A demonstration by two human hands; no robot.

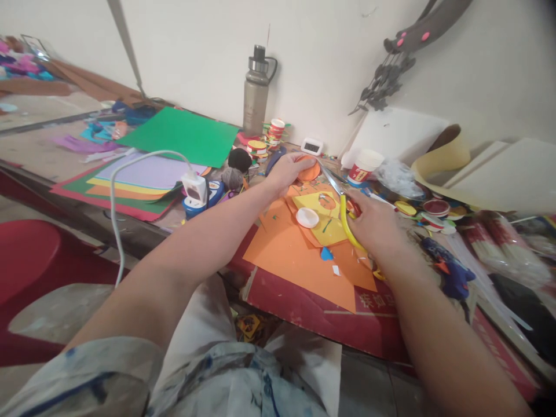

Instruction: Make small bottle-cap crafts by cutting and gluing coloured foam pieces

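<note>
Patterned shirt cloth [212, 382] lies nearest, cut off by the bottom edge. Left hand [284, 174] pinches an orange round piece [309, 171] above orange sheets [295, 263]; its fingertips blur. Right hand [376, 223] grips yellow-handled scissors [344, 209], covering part of the handles; whether the blades touch the piece is unclear. Open room lies between the forearms [204, 243], over the red board's [313, 307] front edge. Both arms reach forward, converging.

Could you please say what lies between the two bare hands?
In the head view, a round orange paper piece and the silver blades of yellow-handled scissors lie there.
</note>
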